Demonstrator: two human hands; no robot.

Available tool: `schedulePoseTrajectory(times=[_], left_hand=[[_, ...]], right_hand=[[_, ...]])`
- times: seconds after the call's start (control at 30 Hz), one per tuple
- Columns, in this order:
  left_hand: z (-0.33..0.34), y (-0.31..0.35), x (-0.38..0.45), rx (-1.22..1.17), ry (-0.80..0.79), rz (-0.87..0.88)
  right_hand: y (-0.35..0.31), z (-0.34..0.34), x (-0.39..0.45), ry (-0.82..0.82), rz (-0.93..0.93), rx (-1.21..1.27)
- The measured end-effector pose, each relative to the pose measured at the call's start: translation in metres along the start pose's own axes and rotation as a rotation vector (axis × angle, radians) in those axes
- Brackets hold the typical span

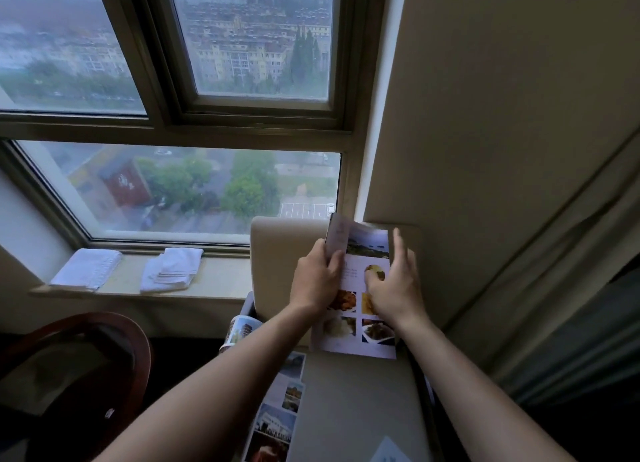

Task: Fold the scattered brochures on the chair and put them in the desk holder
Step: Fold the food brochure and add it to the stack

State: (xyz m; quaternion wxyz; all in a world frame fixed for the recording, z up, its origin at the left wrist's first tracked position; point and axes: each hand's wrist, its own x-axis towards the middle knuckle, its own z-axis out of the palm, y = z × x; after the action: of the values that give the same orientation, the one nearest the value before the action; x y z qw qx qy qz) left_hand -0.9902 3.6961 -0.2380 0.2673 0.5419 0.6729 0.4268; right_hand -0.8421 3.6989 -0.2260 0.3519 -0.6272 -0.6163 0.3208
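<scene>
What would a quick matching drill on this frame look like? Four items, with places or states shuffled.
Items:
1. food brochure
2. folded white towels
3. building-photo brochure
4. left hand

Places or states:
A. flat on the chair seat, near its left edge
B. on the window sill
C. gripping a raised panel of the brochure being folded
D. against the chair back, under both hands

Pairs: 1-D, 2-B, 3-A, 4-C. The right hand presses flat on the food brochure.
</scene>
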Motion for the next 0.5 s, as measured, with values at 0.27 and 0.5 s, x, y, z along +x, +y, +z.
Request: schedulePoseTrajectory(times=[0.27, 0.5], left_hand=[[0.031, -0.01, -0.013, -0.269, -0.192, -0.183], [0.134, -0.12, -0.093, 0.116, -0.381, -0.206]], right_hand=[[0.048, 0.007, -0.002, 0.148, 0.238, 0.053], [0.2, 0.054, -0.106, 0.138, 0.498, -0.078]])
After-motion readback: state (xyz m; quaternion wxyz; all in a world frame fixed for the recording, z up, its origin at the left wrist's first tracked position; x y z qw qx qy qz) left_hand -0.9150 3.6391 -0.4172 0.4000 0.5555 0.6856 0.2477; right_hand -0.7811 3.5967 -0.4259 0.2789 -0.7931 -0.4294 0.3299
